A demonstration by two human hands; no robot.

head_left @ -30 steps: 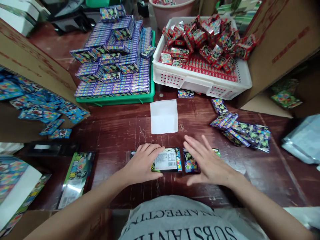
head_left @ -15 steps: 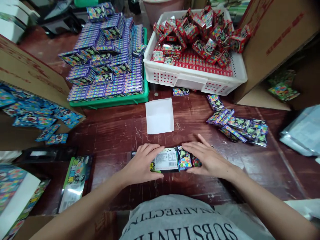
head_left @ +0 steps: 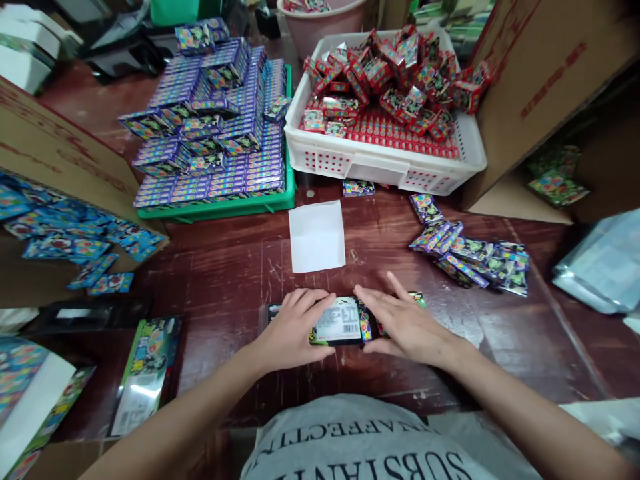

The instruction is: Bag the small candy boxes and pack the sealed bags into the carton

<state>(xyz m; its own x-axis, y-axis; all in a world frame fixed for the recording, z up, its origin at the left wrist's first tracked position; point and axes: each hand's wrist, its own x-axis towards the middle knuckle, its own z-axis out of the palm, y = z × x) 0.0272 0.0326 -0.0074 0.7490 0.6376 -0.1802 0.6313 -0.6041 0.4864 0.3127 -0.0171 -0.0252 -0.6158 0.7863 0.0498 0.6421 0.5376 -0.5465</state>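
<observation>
- Left hand (head_left: 297, 330) grips labelled package (head_left: 340, 321) across its edges, apparently steadying it on tabletop (head_left: 225, 267).
- Right hand (head_left: 407, 328) grips small packs (head_left: 366, 325) at package's end, apparently keeping them aligned.

The single view comes from a camera on the person's head, facing forward and steeply down over the table (head_left: 225, 267), with the shirt (head_left: 350, 437) at the bottom edge and the forearms (head_left: 200, 393) running in from the lower corners. The left hand (head_left: 297, 330) and right hand (head_left: 403, 327) show near, below the middle of the view, with the paper (head_left: 317, 237) close to its centre. Farther off, the tray (head_left: 220, 212) and crate (head_left: 375, 170) span the upper part, the top edge cuts the bucket (head_left: 325, 27), and cartons (head_left: 540, 87) flank both sides.
</observation>
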